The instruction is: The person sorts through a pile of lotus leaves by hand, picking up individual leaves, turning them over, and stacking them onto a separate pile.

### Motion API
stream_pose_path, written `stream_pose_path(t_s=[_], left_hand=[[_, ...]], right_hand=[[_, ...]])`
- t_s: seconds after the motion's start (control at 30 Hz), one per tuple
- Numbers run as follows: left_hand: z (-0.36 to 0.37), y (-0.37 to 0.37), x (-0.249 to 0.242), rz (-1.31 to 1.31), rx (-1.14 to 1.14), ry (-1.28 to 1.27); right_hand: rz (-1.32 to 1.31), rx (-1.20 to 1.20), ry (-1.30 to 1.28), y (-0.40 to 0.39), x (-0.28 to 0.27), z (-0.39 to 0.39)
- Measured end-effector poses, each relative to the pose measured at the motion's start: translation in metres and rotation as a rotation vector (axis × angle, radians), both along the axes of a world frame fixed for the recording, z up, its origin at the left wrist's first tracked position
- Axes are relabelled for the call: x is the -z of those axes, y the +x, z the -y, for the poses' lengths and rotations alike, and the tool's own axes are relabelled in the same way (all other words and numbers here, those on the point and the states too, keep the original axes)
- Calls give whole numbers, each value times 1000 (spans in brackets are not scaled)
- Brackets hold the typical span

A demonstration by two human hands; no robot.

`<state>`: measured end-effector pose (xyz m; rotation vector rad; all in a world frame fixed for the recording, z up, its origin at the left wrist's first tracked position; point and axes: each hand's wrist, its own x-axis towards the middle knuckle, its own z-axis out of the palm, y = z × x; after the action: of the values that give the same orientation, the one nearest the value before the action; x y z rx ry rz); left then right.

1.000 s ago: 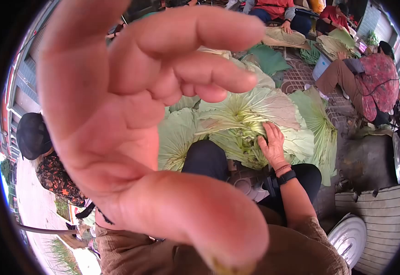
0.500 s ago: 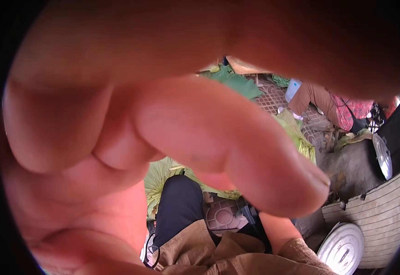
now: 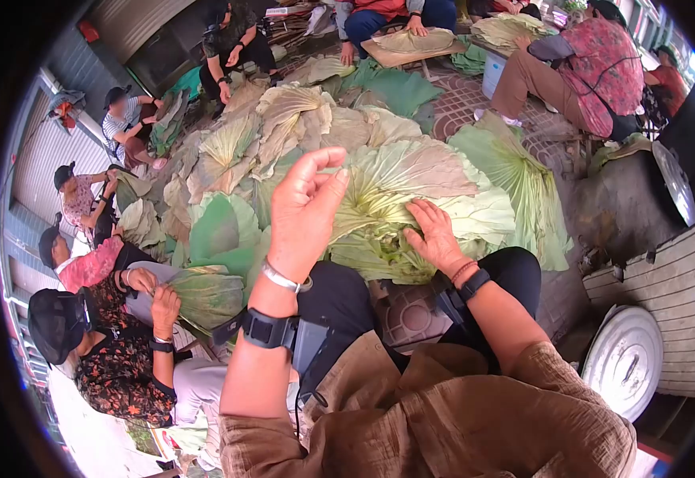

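Observation:
My left hand (image 3: 309, 209) is raised above the pile, fingers loosely curled and thumb a little apart, with nothing visible in it. My right hand (image 3: 437, 237) lies on a large pale green lotus leaf (image 3: 427, 179), palm down with its fingers stretched out. That leaf is spread over others in front of my knees, its ribs running together near my right hand. A silver bracelet and a dark strapped device are on my left wrist; a beaded band and a dark strap are on my right.
A wide heap of lotus leaves (image 3: 300, 119) covers the ground ahead. People sit around it, one close at my left holding a folded leaf (image 3: 208, 296). Someone opposite works at a wooden board (image 3: 411, 54). Round metal lids (image 3: 624, 362) and a striped panel (image 3: 674, 323) stand at my right.
A hand that covered most of the view close to the camera has come away. My left hand now shows above the leaves, and my right hand rests on a leaf.

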<state>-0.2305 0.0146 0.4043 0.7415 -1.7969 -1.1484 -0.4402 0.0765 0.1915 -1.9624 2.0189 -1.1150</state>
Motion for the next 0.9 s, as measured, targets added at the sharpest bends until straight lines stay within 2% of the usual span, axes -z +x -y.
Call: stream_pose_path(t_s=[0.03,0.1,0.13,0.23,0.27,0.4,0.43,0.53,0.67,0.77,0.8,0.87,0.9], left_hand=[[20,0,32,43,-32,76],[42,-1,82,216,-134,74],[52,-2,103,220,-129,65],[75,2,154,352,-208,63],[79,0,168,421,-232,-16],[81,-10,186,507,-235,-189],[83,-12,192,504,-252,-184],[92,-15,205,619,-182,34],[99,-14,218,544,-161,10],[90,-21,189,552,-252,-90],[88,-27,164,486,-268,-33],[67,-35,91,-8,-74,169],[45,-33,39,-147,61,98]], right_hand=[[5,-10,6,0,-1,-1],[13,-15,3,0,-3,-2],[14,-9,7,1,-4,-3],[32,-32,2,1,-10,-3],[36,-27,8,2,-11,-4],[30,-31,21,2,-7,-3],[19,-22,29,2,-7,-2],[10,-27,15,2,-6,1],[8,-15,11,4,-9,0],[9,-7,9,4,-8,1],[6,-4,14,3,-8,2],[29,-9,5,4,-9,1],[23,-5,16,4,-9,1]])
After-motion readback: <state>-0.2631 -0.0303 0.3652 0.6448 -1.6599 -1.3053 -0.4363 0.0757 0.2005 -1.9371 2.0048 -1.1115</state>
